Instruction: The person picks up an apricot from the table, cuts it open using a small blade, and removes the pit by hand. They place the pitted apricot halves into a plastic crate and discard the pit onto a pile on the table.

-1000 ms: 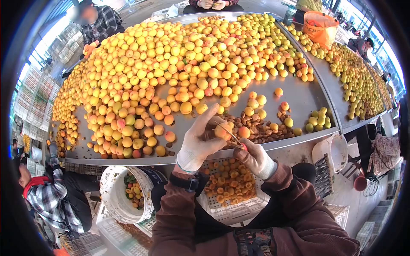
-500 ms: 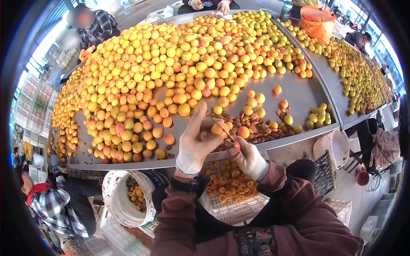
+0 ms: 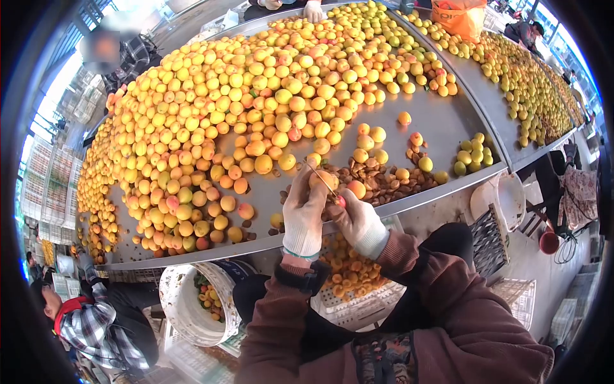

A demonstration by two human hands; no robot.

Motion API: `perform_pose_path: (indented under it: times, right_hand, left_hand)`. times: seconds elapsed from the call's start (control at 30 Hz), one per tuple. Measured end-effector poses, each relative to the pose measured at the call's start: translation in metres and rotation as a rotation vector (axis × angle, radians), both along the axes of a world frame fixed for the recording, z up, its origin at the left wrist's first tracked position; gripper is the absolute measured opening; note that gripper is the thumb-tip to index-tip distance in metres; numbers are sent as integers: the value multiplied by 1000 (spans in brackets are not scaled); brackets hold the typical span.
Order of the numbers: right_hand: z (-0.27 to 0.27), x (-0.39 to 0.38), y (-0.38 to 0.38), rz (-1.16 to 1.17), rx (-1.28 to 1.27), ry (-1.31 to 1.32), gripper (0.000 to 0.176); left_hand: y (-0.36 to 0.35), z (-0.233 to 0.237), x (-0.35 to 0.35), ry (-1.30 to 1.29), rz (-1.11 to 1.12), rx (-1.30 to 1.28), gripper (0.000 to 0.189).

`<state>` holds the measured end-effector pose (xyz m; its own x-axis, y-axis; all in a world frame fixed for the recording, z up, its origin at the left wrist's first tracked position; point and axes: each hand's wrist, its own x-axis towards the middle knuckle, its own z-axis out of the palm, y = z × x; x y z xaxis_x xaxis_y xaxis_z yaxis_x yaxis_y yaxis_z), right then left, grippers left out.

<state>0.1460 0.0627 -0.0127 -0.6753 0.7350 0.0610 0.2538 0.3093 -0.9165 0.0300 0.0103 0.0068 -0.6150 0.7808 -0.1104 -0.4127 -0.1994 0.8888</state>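
Gloved and raised over the table's near edge, my left hand [image 3: 303, 214] holds an orange-yellow apricot [image 3: 323, 180] in its fingers. Just to the right, my right hand [image 3: 359, 224] grips a thin knife [image 3: 322, 179] with a red part at its handle end. The blade lies against the apricot. Behind my hands is a pile of brown pits [image 3: 390, 187], with whole apricots beside it. A large heap of yellow apricots [image 3: 211, 109] covers much of the metal table [image 3: 441, 118]. Below my hands sits a crate of opened apricots [image 3: 348, 272].
A white bucket [image 3: 192, 301] with some fruit stands at the lower left. An orange bag [image 3: 459, 20] lies at the back right. Co-workers are around the table: a person in plaid [image 3: 128, 61], a gloved hand [image 3: 313, 11] at the far edge, another person [image 3: 96, 326] lower left.
My left hand has turned its fingers in around the apricot, and both hands sit closer together. The view has shifted slightly, so the table appears higher at the back.
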Motion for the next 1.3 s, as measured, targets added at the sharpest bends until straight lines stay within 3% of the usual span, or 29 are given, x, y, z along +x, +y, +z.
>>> perform_pose_path:
  times: [0.03, 0.17, 0.23, 0.27, 0.33, 0.37, 0.43, 0.47, 0.53, 0.57, 0.6, 0.67, 0.7, 0.73, 0.8, 0.83, 0.93, 1.0, 1.17, 1.3]
  right_hand:
    - [-2, 0, 0, -11, 75, -47, 27]
    - [-8, 1, 5, -17, 164, -138, 27]
    - [-7, 4, 6, -17, 175, -175, 27]
    - [-9, 5, 7, -5, 197, -180, 27]
    - [-12, 7, 10, 6, 225, -182, 28]
    - [-14, 7, 12, 25, 168, -95, 26]
    - [-11, 7, 18, 79, 0, 75, 20]
    - [-8, 7, 20, 82, 8, 85, 20]
    - [-7, 6, 21, 123, -33, 298, 20]
    - [-11, 5, 18, 126, 2, 248, 23]
    - [-6, 4, 15, 130, -3, 248, 23]
    - [7, 5, 5, 20, 4, 64, 26]
    - [14, 6, 5, 3, -36, -38, 27]
    - [10, 7, 4, 0, -34, -38, 27]
    - [-1, 7, 5, 37, -22, 154, 28]
    - [-4, 7, 7, 82, -160, 212, 30]
    - [5, 10, 11, 180, -248, 136, 34]
    - [8, 6, 4, 157, -270, 222, 31]
    - [0, 1, 5, 84, 11, 139, 33]
    - [-9, 2, 7, 70, 104, 81, 33]
  left_hand:
    - [1, -1, 0, -106, -29, -24, 41]
    - [-3, -3, -1, -72, -77, 82, 33]
    - [-7, -8, -5, 1075, -3, -103, 25]
    - [-8, -10, -5, 1080, -6, -101, 25]
    - [-8, -12, -5, 712, -128, -55, 25]
    - [-6, -15, -8, 717, -125, -49, 25]
    - [0, -15, -14, -137, -191, -78, 32]
    - [0, -14, -13, -126, -188, -70, 32]
    - [0, 5, 0, 149, -126, 58, 30]
    - [2, 11, 6, 161, -33, 34, 29]
    - [1, 9, 9, 161, -29, 29, 29]
    - [-2, 0, 12, -75, -94, 63, 28]
    - [-3, -4, 18, 61, -88, 129, 29]
    - [-5, -5, 19, 60, -91, 131, 29]
    - [-5, -2, 16, -201, -177, 20, 27]
    - [-2, 2, 12, -26, -142, -61, 30]
    - [3, 1, 5, -75, -42, -32, 30]
    - [0, 6, 8, -58, -2, 13, 30]
    - [-6, -7, 5, -102, -126, 159, 35]
    - [-6, -2, 13, -121, -94, 62, 39]
